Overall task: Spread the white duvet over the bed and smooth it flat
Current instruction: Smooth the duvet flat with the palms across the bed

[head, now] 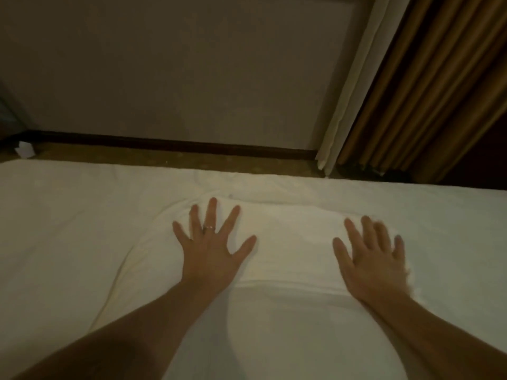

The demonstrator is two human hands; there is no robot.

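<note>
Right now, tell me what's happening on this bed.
A person is leaning over the bed and pressing both hands flat on the white duvet. The left hand, with a ring on one finger, and the right hand lie apart with fingers spread, on a raised, folded part of the cover. Wrinkles run along the far edge near the floor, so the smoothing looks unfinished. Brown curtains hang at the far right.

left grip [211, 250] flat, fingers splayed; right grip [375, 259] flat
</note>
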